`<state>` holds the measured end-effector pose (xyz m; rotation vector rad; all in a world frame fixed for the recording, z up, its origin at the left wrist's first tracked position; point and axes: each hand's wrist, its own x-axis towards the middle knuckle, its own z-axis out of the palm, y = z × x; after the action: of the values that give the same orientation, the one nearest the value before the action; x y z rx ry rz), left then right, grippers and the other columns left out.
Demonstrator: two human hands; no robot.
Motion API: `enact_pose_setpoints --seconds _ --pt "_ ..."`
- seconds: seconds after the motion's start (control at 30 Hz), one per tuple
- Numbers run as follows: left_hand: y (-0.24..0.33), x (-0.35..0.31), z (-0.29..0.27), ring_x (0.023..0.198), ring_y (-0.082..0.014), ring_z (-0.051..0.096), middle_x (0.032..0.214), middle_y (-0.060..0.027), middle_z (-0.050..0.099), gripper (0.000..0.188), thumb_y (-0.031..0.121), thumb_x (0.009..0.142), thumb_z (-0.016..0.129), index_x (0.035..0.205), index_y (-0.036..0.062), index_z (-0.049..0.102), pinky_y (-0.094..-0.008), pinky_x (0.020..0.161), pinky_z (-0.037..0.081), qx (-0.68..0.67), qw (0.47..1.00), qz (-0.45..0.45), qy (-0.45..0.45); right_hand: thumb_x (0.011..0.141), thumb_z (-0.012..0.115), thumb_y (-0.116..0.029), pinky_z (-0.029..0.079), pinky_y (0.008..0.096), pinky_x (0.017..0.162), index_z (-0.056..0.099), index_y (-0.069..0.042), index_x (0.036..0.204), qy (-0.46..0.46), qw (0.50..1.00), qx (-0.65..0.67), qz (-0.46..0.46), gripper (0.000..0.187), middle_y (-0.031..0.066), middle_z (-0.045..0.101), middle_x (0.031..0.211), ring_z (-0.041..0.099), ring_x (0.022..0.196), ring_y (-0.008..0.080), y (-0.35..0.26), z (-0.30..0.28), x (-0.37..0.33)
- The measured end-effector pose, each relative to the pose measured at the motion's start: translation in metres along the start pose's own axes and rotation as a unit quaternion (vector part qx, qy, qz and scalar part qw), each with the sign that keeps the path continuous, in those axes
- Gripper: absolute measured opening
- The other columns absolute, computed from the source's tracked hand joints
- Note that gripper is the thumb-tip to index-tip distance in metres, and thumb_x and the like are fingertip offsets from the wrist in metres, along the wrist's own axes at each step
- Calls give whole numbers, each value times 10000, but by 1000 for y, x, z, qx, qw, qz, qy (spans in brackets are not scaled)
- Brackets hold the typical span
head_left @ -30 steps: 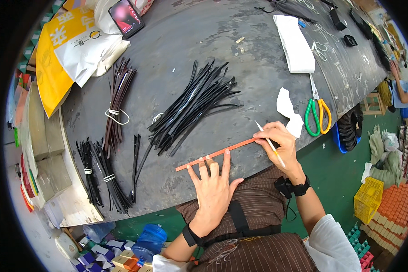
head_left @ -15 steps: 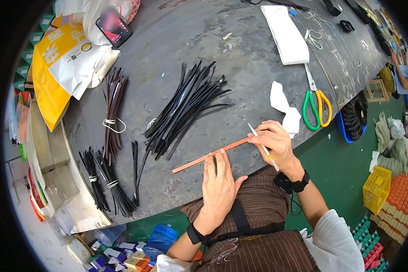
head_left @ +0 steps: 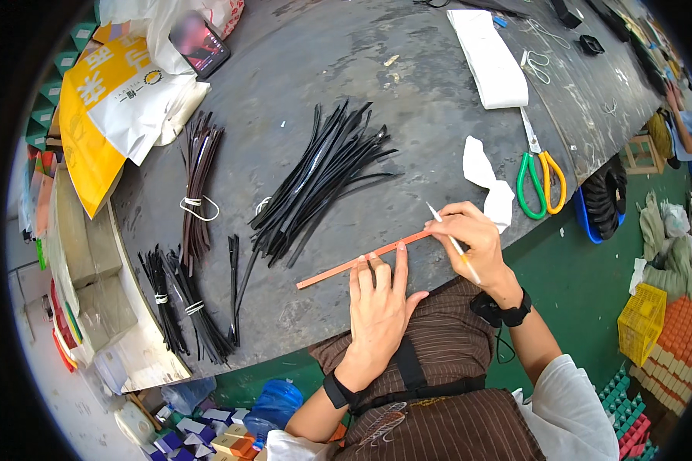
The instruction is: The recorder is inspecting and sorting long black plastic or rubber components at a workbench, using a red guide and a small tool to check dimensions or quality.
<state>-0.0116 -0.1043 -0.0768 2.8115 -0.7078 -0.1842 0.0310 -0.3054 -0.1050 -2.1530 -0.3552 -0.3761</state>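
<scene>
Orange strip (head_left: 331,273) lies beneath the extended fingertips (head_left: 401,250) of the left hand (head_left: 378,313), open with thumb out, and runs rightward to the right hand (head_left: 475,243), curled around a slim white pen (head_left: 460,251).

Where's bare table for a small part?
Widest: upper table, between phone and white strip, bar small flecks. Second: between the big black bundle and white scrap. Crowded: lower left, with small bundles, and around left hand, right hand, orange strip.
</scene>
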Motion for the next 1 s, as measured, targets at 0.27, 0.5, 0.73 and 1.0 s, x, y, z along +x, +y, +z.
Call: enact_pose_setpoints --seconds 0.27,0.5,0.73,1.0 --pt "0 -1 2 1214 -448 500 1285 -290 526 847 445 824 769 1494 32 456 -513 1037 420 3 1000 -8 8 890 740 -91 513 322 685 765 7 1001 -30 977 179 116 150 105 751 900 653 776 237 -32 7 19" --pt "1 0 2 1212 -449 505 1271 -275 522 829 439 815 778 1457 7 481 -517 1049 418 3 1000 -2 15 876 732 -78 498 357 626 723 16 876 -50 986 125 98 95 123 707 816 641 706 275 -26 25 17" --pt "0 0 3 1208 -452 502 1263 -272 517 829 441 812 778 1449 0 483 -522 1062 410 6 1000 -2 11 861 742 -78 508 377 621 699 1 854 -53 994 77 61 91 122 688 788 639 703 303 -26 29 17" --pt "1 0 3 1217 -455 493 1261 -272 510 813 446 827 766 1442 -4 482 -525 1074 398 11 1000 0 10 859 743 -76 501 376 608 687 -9 840 -51 996 56 41 90 113 661 760 623 688 299 -27 29 18"
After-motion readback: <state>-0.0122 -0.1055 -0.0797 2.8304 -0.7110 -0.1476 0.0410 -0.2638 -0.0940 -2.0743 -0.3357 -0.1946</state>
